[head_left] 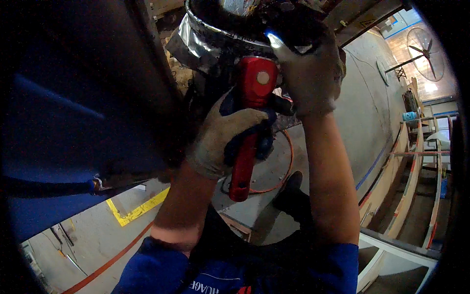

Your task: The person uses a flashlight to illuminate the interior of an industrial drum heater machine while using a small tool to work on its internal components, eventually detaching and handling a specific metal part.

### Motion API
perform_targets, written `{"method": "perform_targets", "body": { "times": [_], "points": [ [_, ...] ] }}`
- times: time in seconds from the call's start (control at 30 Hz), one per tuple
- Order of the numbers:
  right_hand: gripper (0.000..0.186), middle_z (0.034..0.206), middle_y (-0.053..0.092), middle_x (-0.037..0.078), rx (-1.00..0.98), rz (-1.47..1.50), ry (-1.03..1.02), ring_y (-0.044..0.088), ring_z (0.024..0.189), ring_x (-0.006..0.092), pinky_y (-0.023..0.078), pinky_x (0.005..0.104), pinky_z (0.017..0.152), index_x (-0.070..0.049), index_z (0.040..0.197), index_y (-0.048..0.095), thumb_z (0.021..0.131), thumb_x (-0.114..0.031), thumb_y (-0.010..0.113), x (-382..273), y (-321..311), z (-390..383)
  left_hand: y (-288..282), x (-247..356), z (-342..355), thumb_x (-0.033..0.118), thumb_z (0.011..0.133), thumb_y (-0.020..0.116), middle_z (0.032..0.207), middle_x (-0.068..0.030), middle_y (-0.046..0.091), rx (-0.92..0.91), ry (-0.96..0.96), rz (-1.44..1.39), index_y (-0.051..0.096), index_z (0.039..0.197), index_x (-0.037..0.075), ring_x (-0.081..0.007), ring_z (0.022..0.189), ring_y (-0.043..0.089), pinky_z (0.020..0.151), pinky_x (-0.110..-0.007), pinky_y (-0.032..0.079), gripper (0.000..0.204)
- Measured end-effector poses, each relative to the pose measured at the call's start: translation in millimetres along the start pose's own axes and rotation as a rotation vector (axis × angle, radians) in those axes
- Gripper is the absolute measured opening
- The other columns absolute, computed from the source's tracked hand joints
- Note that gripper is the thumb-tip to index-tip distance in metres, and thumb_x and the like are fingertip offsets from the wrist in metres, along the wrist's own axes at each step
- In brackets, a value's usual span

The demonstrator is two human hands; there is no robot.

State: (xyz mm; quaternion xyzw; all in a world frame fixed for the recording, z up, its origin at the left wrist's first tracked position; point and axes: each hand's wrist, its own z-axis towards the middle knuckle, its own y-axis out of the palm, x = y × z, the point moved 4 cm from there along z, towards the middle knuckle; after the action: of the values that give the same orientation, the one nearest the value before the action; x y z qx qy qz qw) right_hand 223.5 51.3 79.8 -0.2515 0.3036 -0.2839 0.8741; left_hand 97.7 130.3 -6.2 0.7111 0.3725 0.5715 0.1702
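My left hand (226, 134), in a worn grey and blue glove, grips the handle of a red flashlight (250, 117) that points up, its lit head shining at the dark underside of a machine part (245, 17) wrapped in silver foil tape. My right hand (308, 73), also gloved, reaches up beside the flashlight's head and presses its fingers against that dark part. Whether it holds anything is hidden. Both forearms are bare, with blue sleeves at the elbows.
A big dark blue machine body (73, 112) fills the left. Below lie a grey concrete floor (352, 112) with yellow corner marking (137, 210) and an orange hose (107, 264). Wooden frames (411, 181) stand at right, a fan (423, 51) beyond.
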Motion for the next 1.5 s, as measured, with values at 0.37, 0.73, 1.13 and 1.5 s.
{"method": "perform_targets", "body": {
  "times": [0.37, 0.73, 1.13, 1.5],
  "points": [
    [0.045, 0.103, 0.070, 0.019, 0.148, 0.254, 0.055, 0.067, 0.098, 0.0357, 0.054, 0.0431, 0.084, -0.004, 0.113, 0.063, 0.076, -0.023, 0.081, 1.9, 23.8, 12.8, -8.5, 4.3, 1.7, 0.009, 0.086, 0.066, 0.082, -0.0096, 0.065, -0.077, 0.114, -0.015, 0.056, 0.117, 0.005, -0.0193, 0.061, 0.064, 0.051, -0.031, 0.055, 0.033],
    [0.064, 0.114, 0.068, 0.018, 0.317, 0.406, -0.388, 0.067, 0.106, 0.0300, 0.053, 0.0383, 0.090, -0.004, 0.132, 0.054, 0.073, -0.001, 0.081, 14.0, 41.3, 18.0, -8.7, -0.6, 4.8, 0.010, 0.084, 0.069, 0.081, -0.0065, 0.064, -0.154, 0.087, -0.098, 0.055, 0.117, 0.004, -0.0159, 0.061, 0.063, 0.051, -0.029, 0.052, 0.036],
    [0.069, 0.126, 0.062, 0.020, 0.262, 0.275, -0.438, 0.063, 0.114, 0.0311, 0.052, 0.0392, 0.092, -0.005, 0.133, 0.053, 0.072, -0.004, 0.084, 27.7, 33.5, 13.9, -12.9, -8.9, 7.7, 0.011, 0.080, 0.073, 0.090, -0.0059, 0.066, 0.011, -0.001, 0.083, 0.055, 0.119, 0.004, -0.0151, 0.068, 0.064, 0.059, -0.029, 0.053, 0.044],
    [0.061, 0.120, 0.065, 0.012, 0.106, 0.311, -0.241, 0.062, 0.110, 0.0245, 0.051, 0.0381, 0.090, -0.004, 0.130, 0.056, 0.074, -0.009, 0.079, 42.2, -28.1, -44.4, 19.4, 3.0, -34.0, 0.004, 0.089, 0.059, 0.112, -0.0115, 0.063, 0.057, 0.243, 0.280, 0.044, 0.139, 0.000, -0.0172, 0.094, 0.064, 0.082, -0.030, 0.054, 0.053]
  ]
}}
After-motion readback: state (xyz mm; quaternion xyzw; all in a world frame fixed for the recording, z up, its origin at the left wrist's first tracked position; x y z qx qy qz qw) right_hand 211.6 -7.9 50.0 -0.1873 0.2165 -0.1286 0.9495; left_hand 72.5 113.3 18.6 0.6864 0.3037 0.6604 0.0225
